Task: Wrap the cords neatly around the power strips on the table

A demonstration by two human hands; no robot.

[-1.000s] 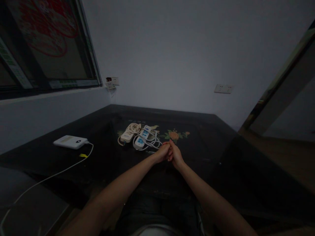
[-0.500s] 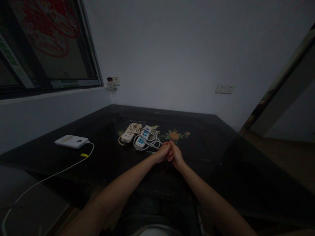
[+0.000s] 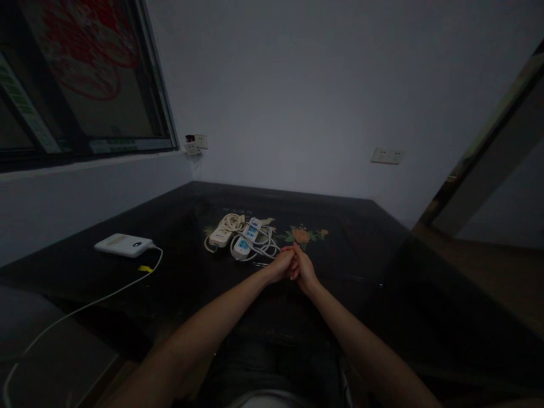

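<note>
My left hand (image 3: 281, 265) and my right hand (image 3: 304, 267) rest together on the black table (image 3: 187, 277), fingers curled and pressed against each other. Whether anything lies between them I cannot make out in the dim light. Just beyond the left hand lies a tangle of power strips: a cream one (image 3: 220, 235) and two white ones with blue sockets (image 3: 243, 245), wrapped in pale cords (image 3: 264, 242). The nearest cord runs up to my left fingers.
A white power bank (image 3: 123, 245) lies at the left with a white cable (image 3: 106, 293) trailing toward me and a yellow tag (image 3: 143, 268) beside it. A flower motif (image 3: 302, 233) decorates the tabletop. Wall sockets (image 3: 386, 154) sit on the back wall, a window (image 3: 76, 79) at the left.
</note>
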